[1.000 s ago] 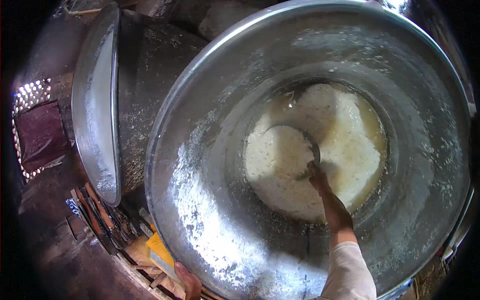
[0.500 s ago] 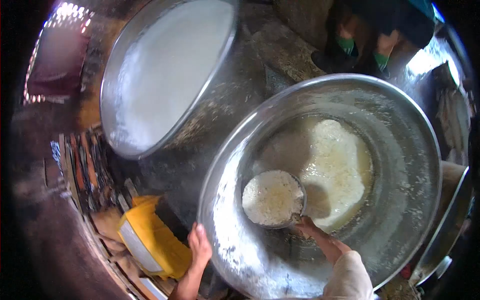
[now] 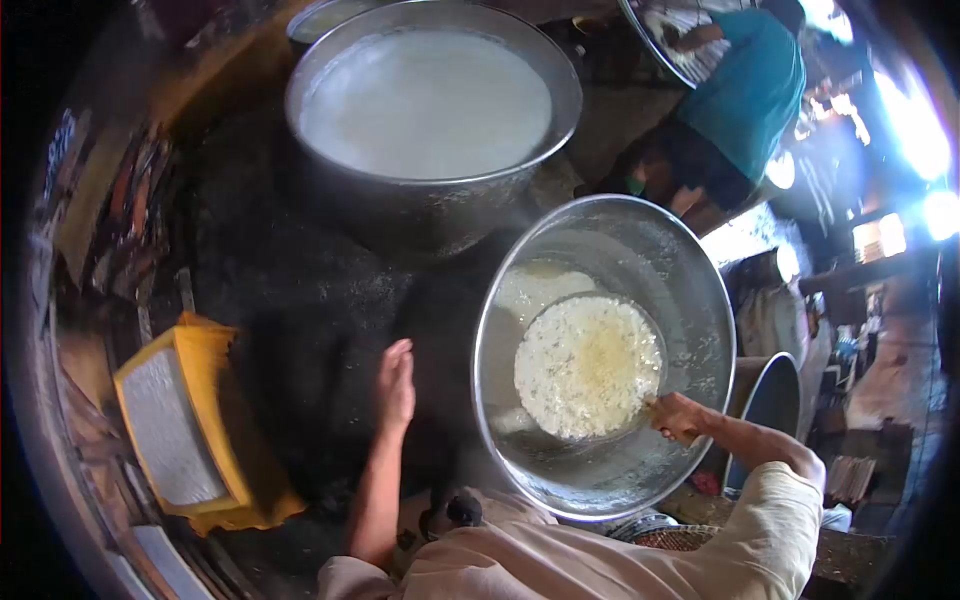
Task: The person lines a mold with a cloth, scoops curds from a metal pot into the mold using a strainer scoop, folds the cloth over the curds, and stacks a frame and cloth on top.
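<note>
My right hand (image 3: 678,418) is closed round the short handle of a large round scoop (image 3: 662,352). The scoop is heaped with wet white curd-like lumps (image 3: 580,370) and a yellowish patch of liquid. It hangs inside a wide metal basin (image 3: 695,310), where more white mass (image 3: 540,285) shows behind it. Whether the scoop has holes, I cannot tell. My left hand (image 3: 397,385) is raised to the left of the basin, apart from its rim, with fingers stretched out and nothing held.
A big metal pot (image 3: 430,215) of milky white liquid stands beyond. To the left is a yellow-framed container (image 3: 215,400) beside stacked wood (image 3: 125,220). Another person (image 3: 745,95) in a teal shirt bends over a further vessel at the upper right. A metal drum (image 3: 775,400) stands right of the basin.
My left hand has let go of the basin's rim and lifted away. My right hand has raised the loaded scoop. The view has tilted up, showing more of the other person.
</note>
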Demonstrator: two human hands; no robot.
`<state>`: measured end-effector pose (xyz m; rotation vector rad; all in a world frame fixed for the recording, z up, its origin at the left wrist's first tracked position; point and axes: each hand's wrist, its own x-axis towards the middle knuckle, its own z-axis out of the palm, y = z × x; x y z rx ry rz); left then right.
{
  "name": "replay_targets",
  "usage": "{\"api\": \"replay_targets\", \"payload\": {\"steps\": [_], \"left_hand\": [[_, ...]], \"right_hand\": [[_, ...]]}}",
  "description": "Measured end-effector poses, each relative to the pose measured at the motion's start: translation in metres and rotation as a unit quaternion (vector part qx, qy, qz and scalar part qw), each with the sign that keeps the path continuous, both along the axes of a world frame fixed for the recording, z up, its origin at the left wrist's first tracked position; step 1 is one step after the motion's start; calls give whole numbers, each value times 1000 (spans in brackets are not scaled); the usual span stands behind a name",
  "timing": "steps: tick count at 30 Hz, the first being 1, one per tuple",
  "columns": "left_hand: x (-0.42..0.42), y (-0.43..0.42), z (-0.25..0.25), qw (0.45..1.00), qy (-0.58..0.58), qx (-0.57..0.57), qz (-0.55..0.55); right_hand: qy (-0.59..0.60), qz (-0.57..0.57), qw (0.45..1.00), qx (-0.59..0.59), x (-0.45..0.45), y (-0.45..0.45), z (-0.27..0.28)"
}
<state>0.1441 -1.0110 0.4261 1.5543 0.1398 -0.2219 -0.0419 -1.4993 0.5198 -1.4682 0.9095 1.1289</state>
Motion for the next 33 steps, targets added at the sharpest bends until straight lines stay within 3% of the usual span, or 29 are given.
{"api": "replay_targets", "payload": {"steps": [1, 3, 4, 7, 8, 10, 11, 13, 14, 16, 17, 19, 21, 22, 24, 25, 27, 30, 33], "left_hand": [[-15, 36, -5, 999, 19, -23, 33], [-51, 109, -19, 994, 41, -26, 96], [-71, 141, -18, 988, 62, -28, 137], [-142, 221, -2, 961, 111, 13, 254], [-167, 242, 1, 955, 105, 14, 278], [-208, 295, 4, 929, 99, -20, 355], [-220, 319, 7, 915, 97, -34, 389], [-250, 363, -8, 894, 88, -54, 435], [-262, 360, 9, 891, 89, -63, 441], [-282, 384, 12, 888, 59, -46, 454], [-295, 397, 9, 894, 50, -15, 446], [-312, 411, 2, 859, 44, -32, 509], [-336, 459, -1, 833, 41, -63, 548], [-343, 467, 17, 820, 47, -84, 564], [-352, 478, 39, 803, 52, -102, 584], [-359, 481, 44, 770, 87, -101, 624], [-381, 480, 32, 727, 119, -97, 669], [-406, 475, 26, 703, 139, -100, 690], [-411, 468, 38, 664, 187, -117, 715]], "right_hand": [[-52, 159, 984, -57, 5, 9, 19], [-51, 158, 982, -95, 30, 54, 68], [-153, 282, 944, -77, 34, 63, 76], [-196, 422, 883, -63, 44, 94, 88], [-251, 352, 900, 59, 43, 105, 84], [-222, 207, 937, 173, 60, 178, 82], [-216, 233, 929, 190, 70, 222, 67], [-159, 160, 959, 173, 84, 301, 35], [-83, 60, 968, 228, 84, 316, 9], [-29, 80, 972, 218, 116, 417, -26], [-54, 182, 968, 165, 114, 490, -19], [-77, 296, 937, 171, 128, 584, -45], [-77, 248, 936, 239, 117, 697, -118], [-215, 380, 857, 274, 121, 739, -164], [-246, 364, 847, 300, 111, 835, -179], [-138, 224, 921, 286, 92, 890, -163], [-111, 226, 919, 303, 80, 956, -262], [-105, 291, 911, 271, 65, 1045, -258], [-116, 206, 915, 327, 51, 1094, -272]]}}
